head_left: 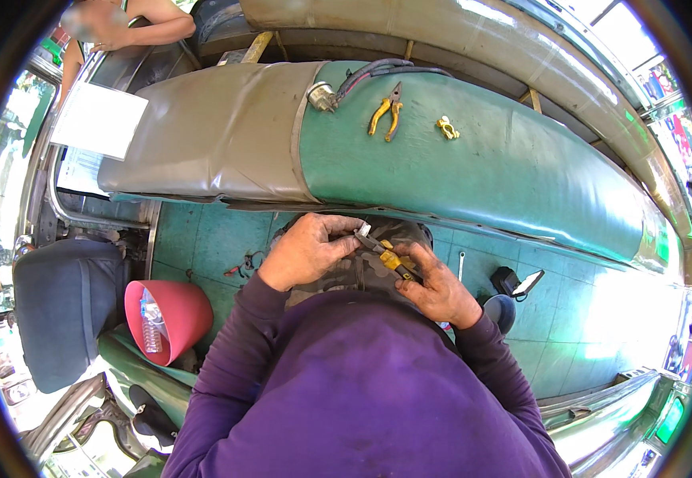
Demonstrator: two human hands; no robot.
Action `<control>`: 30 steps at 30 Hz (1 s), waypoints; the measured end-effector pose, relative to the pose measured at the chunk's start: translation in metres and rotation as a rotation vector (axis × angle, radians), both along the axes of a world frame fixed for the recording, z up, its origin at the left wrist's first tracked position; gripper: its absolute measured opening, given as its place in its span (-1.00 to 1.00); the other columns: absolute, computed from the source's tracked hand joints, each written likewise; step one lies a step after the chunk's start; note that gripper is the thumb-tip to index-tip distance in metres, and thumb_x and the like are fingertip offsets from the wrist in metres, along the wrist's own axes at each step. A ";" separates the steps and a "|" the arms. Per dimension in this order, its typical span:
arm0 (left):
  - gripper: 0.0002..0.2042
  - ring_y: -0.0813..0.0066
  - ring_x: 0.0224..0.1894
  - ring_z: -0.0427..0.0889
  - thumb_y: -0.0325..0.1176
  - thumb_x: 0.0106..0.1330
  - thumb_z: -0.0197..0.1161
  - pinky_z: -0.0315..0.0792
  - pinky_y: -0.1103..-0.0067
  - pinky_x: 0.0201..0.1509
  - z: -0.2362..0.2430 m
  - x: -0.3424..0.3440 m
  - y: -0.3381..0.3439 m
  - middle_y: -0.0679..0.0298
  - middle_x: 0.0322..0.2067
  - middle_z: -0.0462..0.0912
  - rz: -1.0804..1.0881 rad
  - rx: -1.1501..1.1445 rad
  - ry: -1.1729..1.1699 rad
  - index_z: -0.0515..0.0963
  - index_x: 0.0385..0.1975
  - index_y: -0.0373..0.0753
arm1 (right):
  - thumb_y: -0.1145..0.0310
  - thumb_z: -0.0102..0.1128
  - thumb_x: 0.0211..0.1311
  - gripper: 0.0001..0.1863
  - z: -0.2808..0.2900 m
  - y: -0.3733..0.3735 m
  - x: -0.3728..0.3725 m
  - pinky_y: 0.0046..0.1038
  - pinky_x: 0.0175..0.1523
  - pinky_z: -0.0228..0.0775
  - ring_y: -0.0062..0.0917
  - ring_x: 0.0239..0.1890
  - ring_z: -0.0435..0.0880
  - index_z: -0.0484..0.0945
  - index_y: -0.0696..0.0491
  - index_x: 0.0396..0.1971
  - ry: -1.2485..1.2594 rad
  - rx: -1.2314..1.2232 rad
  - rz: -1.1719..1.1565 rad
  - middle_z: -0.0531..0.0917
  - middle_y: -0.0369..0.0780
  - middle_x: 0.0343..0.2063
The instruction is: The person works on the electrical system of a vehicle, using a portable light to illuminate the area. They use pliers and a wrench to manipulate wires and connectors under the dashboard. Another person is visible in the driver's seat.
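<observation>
My left hand (304,248) is closed, pinching a small silvery metal piece (364,229) between thumb and forefinger above my lap. Wrapped in my right hand (444,291) are yellow-and-black-handled pliers (394,262), their dark jaws reaching to the silvery piece; whether they grip it I cannot tell. On the green bench seat (489,175) ahead lie long-nose pliers (386,113) with yellow handles, spread apart. To their right is a small brass-coloured clamp (447,128). Dark cables (374,70) run to a round metal fitting (323,96) on their left.
A pink bucket (190,307) holding a plastic bottle (151,331) stands at left beside a dark seat (67,303). On the green floor are red-handled tools (244,264), a wrench (461,265) and a black object (507,280). Another person's arm (154,24) rests at the far left.
</observation>
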State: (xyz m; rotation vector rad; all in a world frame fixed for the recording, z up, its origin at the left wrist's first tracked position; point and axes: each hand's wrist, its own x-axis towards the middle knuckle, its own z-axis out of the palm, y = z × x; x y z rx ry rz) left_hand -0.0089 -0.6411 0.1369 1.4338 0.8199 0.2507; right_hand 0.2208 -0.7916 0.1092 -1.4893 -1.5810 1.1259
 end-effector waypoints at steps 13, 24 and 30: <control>-0.68 0.56 -0.21 0.71 -0.31 0.46 0.28 0.57 0.59 -0.12 -0.020 0.011 -0.015 0.24 -0.22 0.77 0.145 -0.096 -0.130 0.66 0.03 -0.45 | 0.29 0.29 0.20 -0.51 -0.011 0.002 -0.010 -0.09 0.22 0.44 0.05 0.07 0.58 0.50 0.25 0.07 -0.400 -0.029 -0.115 0.62 0.12 -0.06; -0.76 0.64 -0.39 0.57 -0.27 0.44 0.24 0.46 0.63 -0.29 -0.084 0.028 -0.044 0.34 -0.39 0.68 0.333 -0.381 -0.029 0.69 -0.15 -0.33 | 0.27 0.28 0.24 -0.66 -0.068 -0.011 -0.006 -0.02 0.05 0.47 0.09 -0.05 0.64 0.49 0.16 -0.11 -0.531 -0.256 -0.067 0.67 0.09 -0.15; -0.76 0.64 -0.37 0.55 -0.27 0.46 0.21 0.45 0.62 -0.28 -0.112 0.033 -0.053 0.37 -0.34 0.67 0.270 -0.288 0.025 0.68 -0.14 -0.31 | 0.24 0.27 0.25 -0.69 -0.091 -0.019 -0.005 -0.01 -0.01 0.49 0.09 -0.08 0.66 0.46 0.14 -0.20 -0.536 -0.343 -0.058 0.69 0.10 -0.22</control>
